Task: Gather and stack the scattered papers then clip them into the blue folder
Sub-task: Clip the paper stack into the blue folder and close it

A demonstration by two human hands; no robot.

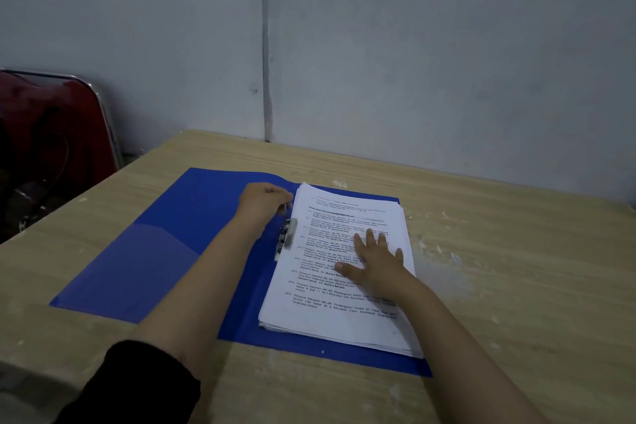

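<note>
1. Progress: papers [344,272] already gathered into one stack, lying on right half of open folder [165,251]; none seen loose on table [516,251]; gather + stack look done.
2. Clip [286,239] sits at stack's left edge near spine; part blurred, can't tell if it's pressed down on sheets yet; clipping looks like step in hand; closing the cover may be left, judging by task.
3. Left hand [265,198] at top of clip, fingers curled toward it; looks like a pinch on clip's upper end, contact partly hidden.
4. Right hand [375,260] flat on stack, fingers straight + spread, thumb out to left; pressing sheets so they don't shift.
5. Materials: folder = thin glossy blue plastic, flat, w/ translucent angled pocket on left flap; papers = white printed sheets, black text, edges slightly fanned at near corner; clip = small metal strip, shiny.
6. Table = light wood-grain laminate, matte, pale scuffs + white flecks on right side; dark sleeve [137,385] on left arm.
7. Red chair [51,120] w/ chrome frame at left, well apart from folder; grey wall [413,45] behind.
</note>
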